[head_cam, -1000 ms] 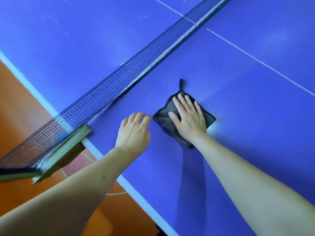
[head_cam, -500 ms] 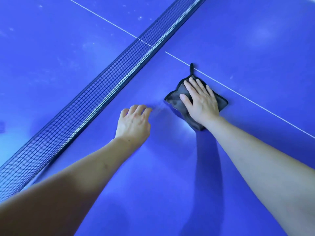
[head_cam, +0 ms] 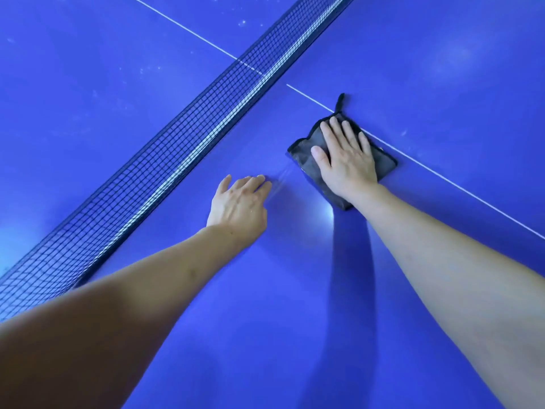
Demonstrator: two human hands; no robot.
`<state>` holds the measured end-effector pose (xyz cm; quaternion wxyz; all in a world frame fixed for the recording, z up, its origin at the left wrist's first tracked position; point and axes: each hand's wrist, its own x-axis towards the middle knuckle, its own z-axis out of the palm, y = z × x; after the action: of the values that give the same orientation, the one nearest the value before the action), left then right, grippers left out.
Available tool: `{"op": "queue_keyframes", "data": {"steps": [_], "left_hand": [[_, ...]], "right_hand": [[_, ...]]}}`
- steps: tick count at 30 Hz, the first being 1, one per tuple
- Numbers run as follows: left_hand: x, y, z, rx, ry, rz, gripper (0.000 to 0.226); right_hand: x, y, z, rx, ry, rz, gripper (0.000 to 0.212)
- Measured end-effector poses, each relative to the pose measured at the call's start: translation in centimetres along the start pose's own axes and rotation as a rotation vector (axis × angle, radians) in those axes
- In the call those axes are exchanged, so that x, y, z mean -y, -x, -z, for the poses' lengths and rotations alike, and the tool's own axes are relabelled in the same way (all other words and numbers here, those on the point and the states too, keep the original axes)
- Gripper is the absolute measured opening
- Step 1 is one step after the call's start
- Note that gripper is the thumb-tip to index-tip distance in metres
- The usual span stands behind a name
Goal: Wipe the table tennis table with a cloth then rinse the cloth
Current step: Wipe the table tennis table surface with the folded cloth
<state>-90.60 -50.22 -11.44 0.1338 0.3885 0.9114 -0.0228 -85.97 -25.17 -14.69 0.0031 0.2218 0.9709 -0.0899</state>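
A dark grey folded cloth (head_cam: pixel 386 165) with a small hanging loop lies flat on the blue table tennis table (head_cam: pixel 265 335), right on the white centre line. My right hand (head_cam: pixel 345 157) presses on it with straight, spread fingers and covers most of it. My left hand (head_cam: pixel 239 202) rests flat on the bare table a short way to the left of the cloth, fingers straight, holding nothing. A faint wet streak runs between my left hand and the cloth.
The black net (head_cam: pixel 182 160) runs diagonally from lower left to upper right, just beyond my left hand. The white centre line (head_cam: pixel 460 187) crosses under the net. Small white specks dot the far half (head_cam: pixel 147 69) of the table.
My right hand has slid the cloth along the table away from its side edge, onto the centre line. My left hand has moved along with it. The net post and orange floor have left view.
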Motion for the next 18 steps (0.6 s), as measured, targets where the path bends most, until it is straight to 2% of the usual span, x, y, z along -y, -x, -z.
{"op": "queue_keyframes", "data": {"steps": [2, 8, 18], "left_hand": [[0.4, 0.9, 0.4, 0.008, 0.066, 0.005, 0.053], [3.8, 8.4, -0.8, -0.128, 0.116, 0.033, 0.051], [12.5, 27.5, -6.1, -0.113, 0.080, 0.081, 0.052]], "right_hand": [[2.1, 2.0, -0.3, 0.012, -0.007, 0.016, 0.075], [9.7, 8.9, -2.2, 0.032, -0.004, 0.078, 0.073], [24.3, 22.0, -5.8, 0.043, -0.015, 0.160, 0.072]]}}
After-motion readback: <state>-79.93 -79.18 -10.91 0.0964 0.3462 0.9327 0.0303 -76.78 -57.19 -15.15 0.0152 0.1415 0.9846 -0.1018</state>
